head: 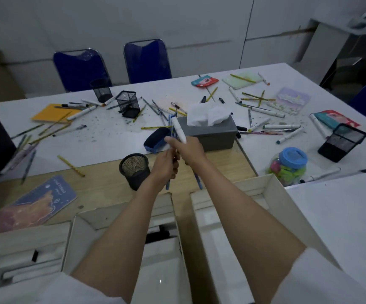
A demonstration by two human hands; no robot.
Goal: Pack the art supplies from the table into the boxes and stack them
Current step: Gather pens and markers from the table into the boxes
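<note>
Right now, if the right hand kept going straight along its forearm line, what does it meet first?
Probably the grey rectangular tissue box just beyond the right hand, which grips a white marker. Depth is unclear; the hand may pass above the box's near edge.

I have a single view, from a wide-angle camera worn on the person's head. It looks forward and steeply down, so both forearms run up from the bottom edge to the left hand [165, 166] and the right hand [189, 150] near the middle. The open boxes [201, 227] sit closest, right beneath the lens. Past them the table [116, 137] stretches away, and two blue chairs [112, 62] and the wall [177, 23] fill the top. Straight lines bow toward the edges. With one camera only, no second view overlaps this one.
</note>
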